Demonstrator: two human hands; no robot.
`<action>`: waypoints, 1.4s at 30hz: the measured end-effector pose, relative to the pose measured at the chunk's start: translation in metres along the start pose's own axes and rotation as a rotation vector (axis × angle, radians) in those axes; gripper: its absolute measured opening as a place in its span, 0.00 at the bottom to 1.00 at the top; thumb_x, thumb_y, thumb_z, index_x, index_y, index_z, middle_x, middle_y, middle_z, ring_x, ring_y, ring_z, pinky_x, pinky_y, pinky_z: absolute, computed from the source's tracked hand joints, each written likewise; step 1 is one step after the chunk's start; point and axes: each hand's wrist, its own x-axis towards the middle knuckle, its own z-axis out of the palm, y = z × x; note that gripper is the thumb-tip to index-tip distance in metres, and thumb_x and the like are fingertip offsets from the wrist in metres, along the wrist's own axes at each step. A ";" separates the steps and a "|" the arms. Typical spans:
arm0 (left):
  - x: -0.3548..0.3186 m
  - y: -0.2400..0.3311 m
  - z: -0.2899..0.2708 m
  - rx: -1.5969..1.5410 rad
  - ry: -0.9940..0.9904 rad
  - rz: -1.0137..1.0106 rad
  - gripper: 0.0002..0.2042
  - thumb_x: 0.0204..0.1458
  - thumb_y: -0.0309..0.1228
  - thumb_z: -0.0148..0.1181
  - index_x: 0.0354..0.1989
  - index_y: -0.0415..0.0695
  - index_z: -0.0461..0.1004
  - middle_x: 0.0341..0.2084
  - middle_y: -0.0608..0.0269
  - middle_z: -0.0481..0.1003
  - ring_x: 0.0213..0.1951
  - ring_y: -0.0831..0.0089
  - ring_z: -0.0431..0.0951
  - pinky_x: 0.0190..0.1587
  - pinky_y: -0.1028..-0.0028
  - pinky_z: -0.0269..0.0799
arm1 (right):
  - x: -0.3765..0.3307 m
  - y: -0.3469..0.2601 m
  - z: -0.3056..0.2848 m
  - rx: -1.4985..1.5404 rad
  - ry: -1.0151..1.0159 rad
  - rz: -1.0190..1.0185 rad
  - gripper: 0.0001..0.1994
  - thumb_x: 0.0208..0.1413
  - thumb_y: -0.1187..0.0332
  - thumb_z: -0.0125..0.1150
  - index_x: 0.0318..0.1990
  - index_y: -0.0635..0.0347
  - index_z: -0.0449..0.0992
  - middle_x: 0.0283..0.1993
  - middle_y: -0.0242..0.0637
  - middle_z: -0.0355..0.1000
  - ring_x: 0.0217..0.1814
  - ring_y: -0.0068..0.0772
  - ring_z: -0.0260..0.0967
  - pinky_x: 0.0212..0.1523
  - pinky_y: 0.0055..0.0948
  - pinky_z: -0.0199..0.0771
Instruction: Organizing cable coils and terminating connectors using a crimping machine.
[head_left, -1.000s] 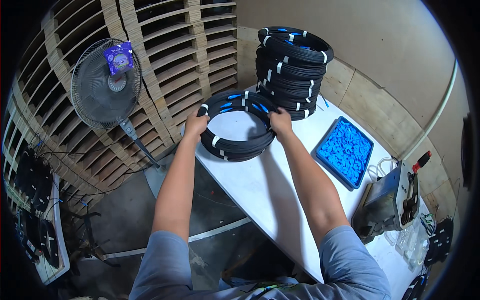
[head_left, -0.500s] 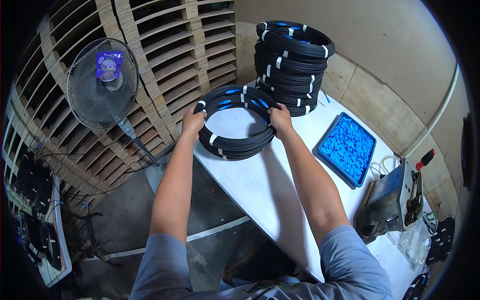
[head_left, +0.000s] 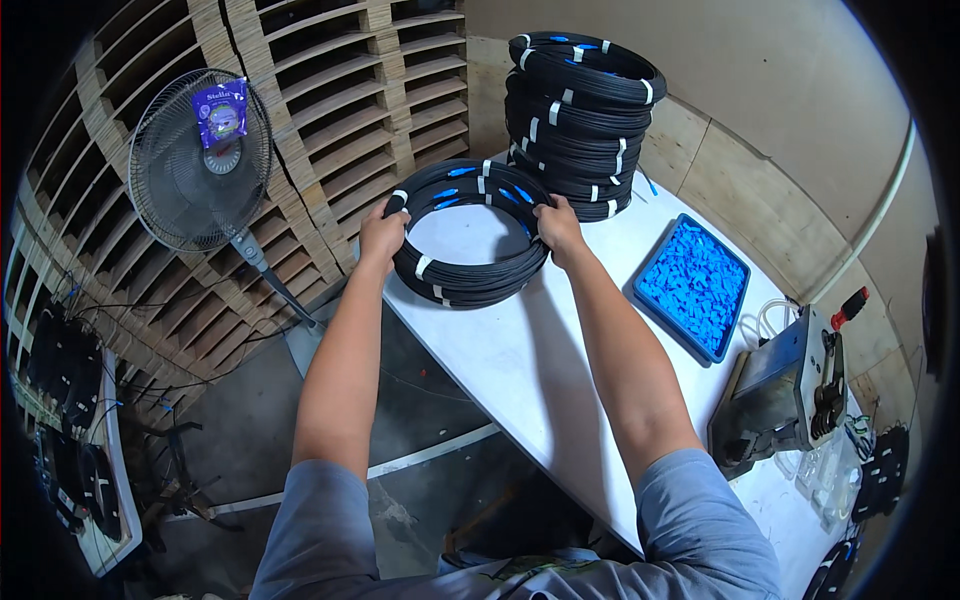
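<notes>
A stack of black cable coils (head_left: pixel 470 284), bound with white tape bands and showing blue connectors on its inner side, rests at the far left end of the white table. My left hand (head_left: pixel 382 234) is closed round its left side, and my right hand (head_left: pixel 558 228) is closed round its right side. The fingers are partly hidden behind the coils. Just behind and to the right rises a taller stack of similar black cable coils (head_left: pixel 580 130), also banded in white, with blue connectors on top.
On the white table (head_left: pixel 560 370), a blue tray (head_left: pixel 640 296) holds many small blue pieces. Nearer right stands a metal machine (head_left: pixel 775 395) with a red-tipped lever. A pedestal fan (head_left: pixel 200 160) and slatted wooden racks (head_left: pixel 330 110) are at left. More coils lie on a side table (head_left: pixel 120 480).
The view has tilted slightly, so the scene sits a little higher in the picture. Both hands keep their hold on the coils, which stay in about the same place on the table.
</notes>
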 end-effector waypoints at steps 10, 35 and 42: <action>0.010 -0.010 0.000 0.049 0.018 0.027 0.27 0.50 0.24 0.59 0.63 0.43 0.72 0.42 0.57 0.79 0.38 0.69 0.78 0.42 0.71 0.74 | -0.007 -0.005 0.003 -0.015 -0.022 -0.020 0.32 0.58 0.67 0.51 0.72 0.59 0.58 0.64 0.53 0.69 0.65 0.49 0.68 0.63 0.37 0.67; 0.015 0.004 -0.003 -0.020 -0.122 -0.104 0.28 0.57 0.28 0.57 0.67 0.45 0.62 0.47 0.53 0.75 0.43 0.64 0.77 0.43 0.65 0.76 | 0.010 -0.001 0.014 0.021 0.004 0.024 0.33 0.58 0.68 0.55 0.72 0.58 0.58 0.55 0.46 0.72 0.53 0.36 0.70 0.54 0.34 0.69; 0.012 0.008 -0.004 -0.014 -0.107 -0.091 0.26 0.57 0.29 0.57 0.66 0.44 0.64 0.45 0.55 0.75 0.41 0.66 0.76 0.44 0.67 0.75 | 0.019 0.006 0.018 -0.021 0.038 -0.004 0.32 0.58 0.67 0.55 0.71 0.59 0.59 0.51 0.45 0.73 0.50 0.36 0.70 0.53 0.33 0.69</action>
